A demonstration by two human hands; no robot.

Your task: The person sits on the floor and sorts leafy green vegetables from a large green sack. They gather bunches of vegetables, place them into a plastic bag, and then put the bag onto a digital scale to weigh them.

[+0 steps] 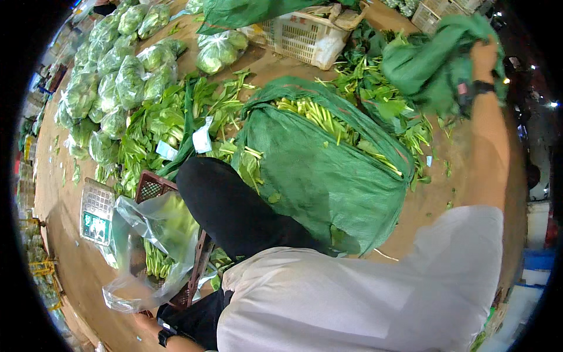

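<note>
My right hand (484, 59) grips a bunched green woven sack (422, 66) at the upper right, blurred by motion. At the lower left, my left hand (147, 324) is by the near end of a brown plastic crate (151, 187). Its fingers are partly hidden, and I cannot tell whether they hold the crate or the clear plastic bag (127, 303) beside it. Inside the crate, the bag lies open around green leafy stalks (156, 264). A large green sack (325, 176), open along its top, lies before me, with pale green stalks (316, 114) showing in the opening.
A digital scale (96, 211) stands left of the crate. Bagged leafy vegetables (110, 83) are heaped at the upper left, loose greens (145, 145) below them. A white plastic crate (299, 37) sits at the back. My bent knee (211, 189) is between crate and sack.
</note>
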